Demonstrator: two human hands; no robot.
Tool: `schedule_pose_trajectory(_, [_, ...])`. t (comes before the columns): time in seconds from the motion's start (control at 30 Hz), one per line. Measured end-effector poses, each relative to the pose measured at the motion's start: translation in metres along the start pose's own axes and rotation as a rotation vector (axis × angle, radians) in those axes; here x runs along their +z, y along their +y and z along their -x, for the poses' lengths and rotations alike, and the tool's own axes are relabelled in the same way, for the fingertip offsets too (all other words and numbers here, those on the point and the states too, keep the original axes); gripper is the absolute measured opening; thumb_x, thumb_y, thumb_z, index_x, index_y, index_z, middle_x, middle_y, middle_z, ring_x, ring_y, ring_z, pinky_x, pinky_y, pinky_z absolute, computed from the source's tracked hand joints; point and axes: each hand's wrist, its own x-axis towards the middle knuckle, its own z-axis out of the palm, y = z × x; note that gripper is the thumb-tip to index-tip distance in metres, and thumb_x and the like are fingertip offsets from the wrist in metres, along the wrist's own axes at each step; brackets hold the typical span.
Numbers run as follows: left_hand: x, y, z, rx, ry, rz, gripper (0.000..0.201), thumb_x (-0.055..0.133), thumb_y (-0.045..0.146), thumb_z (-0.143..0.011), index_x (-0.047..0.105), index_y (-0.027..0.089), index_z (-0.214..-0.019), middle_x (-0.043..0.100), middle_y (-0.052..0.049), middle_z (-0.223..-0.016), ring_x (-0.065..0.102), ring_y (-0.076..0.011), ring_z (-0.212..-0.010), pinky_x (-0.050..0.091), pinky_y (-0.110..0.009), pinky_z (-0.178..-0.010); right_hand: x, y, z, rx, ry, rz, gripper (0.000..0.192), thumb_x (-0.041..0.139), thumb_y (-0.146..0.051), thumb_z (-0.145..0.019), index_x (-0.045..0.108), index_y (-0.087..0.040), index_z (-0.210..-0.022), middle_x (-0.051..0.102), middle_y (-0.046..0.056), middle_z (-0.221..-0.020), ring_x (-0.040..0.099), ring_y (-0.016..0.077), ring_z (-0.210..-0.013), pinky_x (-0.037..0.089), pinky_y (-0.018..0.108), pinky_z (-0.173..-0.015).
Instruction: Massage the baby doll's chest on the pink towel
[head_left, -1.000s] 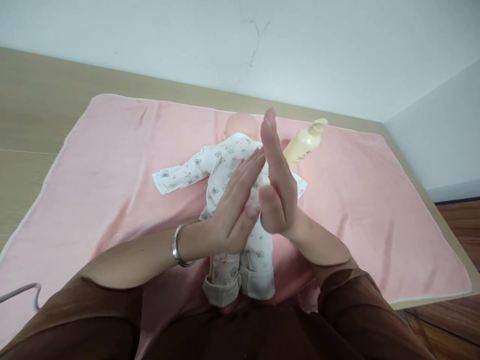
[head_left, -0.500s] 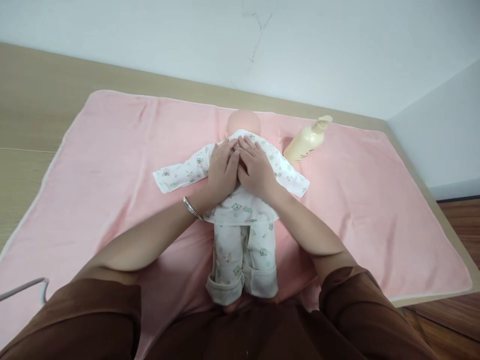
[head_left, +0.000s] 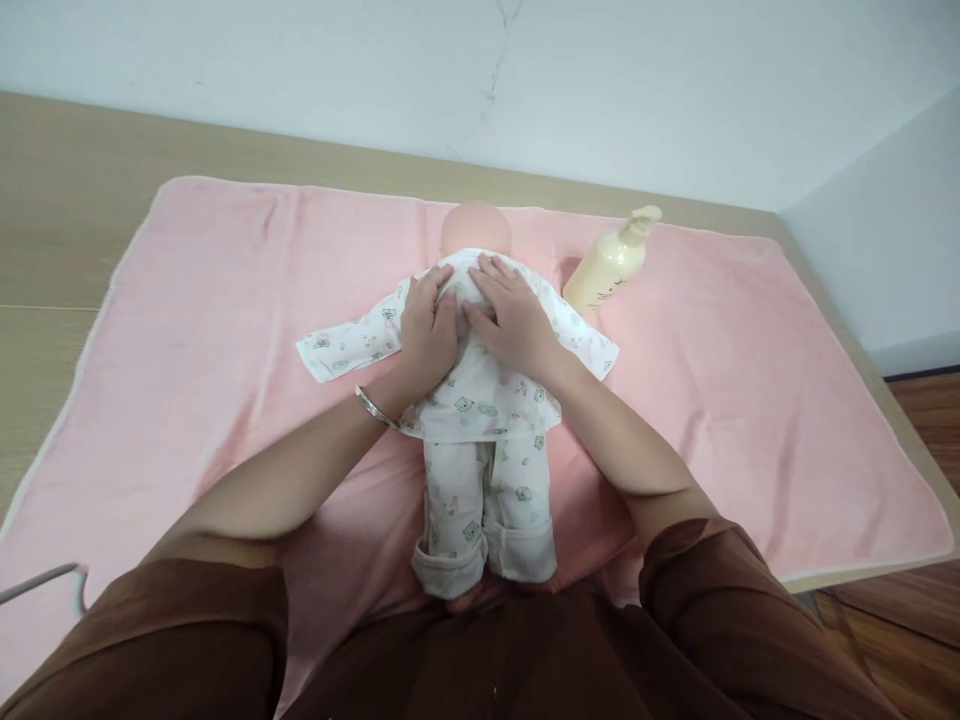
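A baby doll (head_left: pixel 476 228) lies face down, its bald head away from me and its feet by my waist. It wears a white printed shirt (head_left: pixel 480 410) with the sleeves spread wide, and matching trousers (head_left: pixel 454 490) with turned-up cuffs. My left hand (head_left: pixel 431 330) rests open on the left side of the doll's upper back. On the right side of the back lies my right hand (head_left: pixel 514 320), also open, fingers stretched toward the head. A strip of shirt shows between the two hands. Neither hand grips anything.
A pale yellow pump bottle (head_left: pixel 606 270) lies tilted on the pink blanket (head_left: pixel 720 400), right of the doll. The blanket covers most of a wooden table (head_left: pixel 67 200) against a white wall (head_left: pixel 300 60). A thin grey cable (head_left: pixel 45 578) is at the lower left.
My hands have moved apart from the middle of the doll's back toward its sides. The view has shifted slightly; the doll and bottle stay in place on the blanket.
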Motion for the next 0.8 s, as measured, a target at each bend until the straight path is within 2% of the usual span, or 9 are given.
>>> schedule_pose_trajectory(0.07, [0.0,-0.003,0.002,0.034,0.004,-0.011,0.034,0.049,0.023,-0.099,0.065,0.023,-0.129,0.068,-0.007,-0.14,0.059,-0.0246,-0.136,0.039,-0.048,-0.127,0.002,0.001,-0.001,0.032,0.018,0.05,0.061,0.048,-0.032,-0.103,0.042,-0.009,-0.159,0.032,0.014,-0.172,0.024,0.0266,-0.163,0.019,0.05,-0.137])
schedule_pose_trajectory(0.17, [0.0,-0.004,0.003,0.042,0.014,-0.019,0.035,0.05,0.022,-0.097,0.064,0.022,-0.13,0.068,-0.008,-0.139,0.059,-0.0248,-0.136,0.038,-0.05,-0.128,0.007,-0.012,0.009,0.134,0.082,0.144,0.067,0.045,-0.034,-0.105,0.034,0.002,-0.16,0.032,0.023,-0.169,0.028,0.0337,-0.162,0.019,0.054,-0.136])
schedule_pose_trajectory(0.27, [0.0,-0.004,0.004,0.044,0.014,-0.01,0.033,0.05,0.024,-0.097,0.064,0.023,-0.127,0.068,-0.007,-0.137,0.06,-0.025,-0.133,0.04,-0.05,-0.126,0.012,-0.03,0.025,0.14,0.139,0.226,0.061,0.039,-0.03,-0.107,0.039,0.006,-0.156,0.038,0.029,-0.164,0.035,0.0379,-0.158,0.019,0.058,-0.135])
schedule_pose_trajectory(0.33, [0.0,-0.004,0.004,0.036,0.01,0.005,0.032,0.048,0.026,-0.099,0.064,0.024,-0.127,0.069,-0.007,-0.137,0.061,-0.0242,-0.132,0.042,-0.048,-0.124,0.013,-0.034,0.029,0.022,0.11,0.233,0.055,0.036,-0.023,-0.106,0.046,0.002,-0.154,0.041,0.025,-0.164,0.036,0.0343,-0.158,0.02,0.056,-0.135])
schedule_pose_trajectory(0.43, [0.0,-0.006,0.004,0.029,0.012,0.02,0.031,0.047,0.032,-0.103,0.063,0.025,-0.128,0.067,-0.007,-0.138,0.06,-0.0249,-0.133,0.043,-0.048,-0.123,0.007,-0.022,0.017,-0.138,0.008,0.204,0.051,0.041,-0.02,-0.104,0.051,-0.008,-0.153,0.041,0.014,-0.167,0.032,0.0276,-0.161,0.02,0.05,-0.137])
schedule_pose_trajectory(0.5, [-0.001,-0.008,0.004,0.034,0.003,0.026,0.031,0.049,0.037,-0.104,0.062,0.026,-0.13,0.065,-0.008,-0.14,0.058,-0.0263,-0.135,0.042,-0.049,-0.124,0.002,-0.007,0.004,-0.086,-0.02,0.169,0.054,0.044,-0.023,-0.104,0.047,-0.01,-0.156,0.038,0.011,-0.169,0.03,0.0275,-0.162,0.021,0.05,-0.137])
schedule_pose_trajectory(0.6, [-0.001,-0.009,0.005,0.041,-0.013,0.027,0.031,0.052,0.038,-0.104,0.062,0.028,-0.131,0.064,-0.006,-0.141,0.056,-0.0254,-0.137,0.038,-0.047,-0.128,-0.002,0.004,-0.005,0.093,0.021,0.133,0.058,0.042,-0.027,-0.105,0.039,-0.01,-0.16,0.035,0.012,-0.171,0.03,0.0309,-0.161,0.022,0.054,-0.135])
schedule_pose_trajectory(0.7, [-0.001,-0.009,0.005,0.053,0.0,0.008,0.03,0.053,0.035,-0.102,0.063,0.027,-0.13,0.066,-0.006,-0.138,0.058,-0.0246,-0.135,0.039,-0.046,-0.127,0.003,-0.008,0.006,0.127,0.077,0.182,0.058,0.037,-0.027,-0.106,0.038,-0.004,-0.16,0.037,0.017,-0.169,0.032,0.0347,-0.16,0.024,0.056,-0.134])
schedule_pose_trajectory(0.8, [-0.001,-0.008,0.006,0.047,0.033,0.018,0.031,0.05,0.033,-0.101,0.064,0.024,-0.127,0.069,-0.007,-0.134,0.062,-0.0242,-0.129,0.048,-0.044,-0.119,0.011,-0.031,0.028,0.02,0.059,0.254,0.057,0.039,-0.022,-0.105,0.041,-0.003,-0.158,0.038,0.017,-0.168,0.029,0.0379,-0.16,0.024,0.057,-0.134])
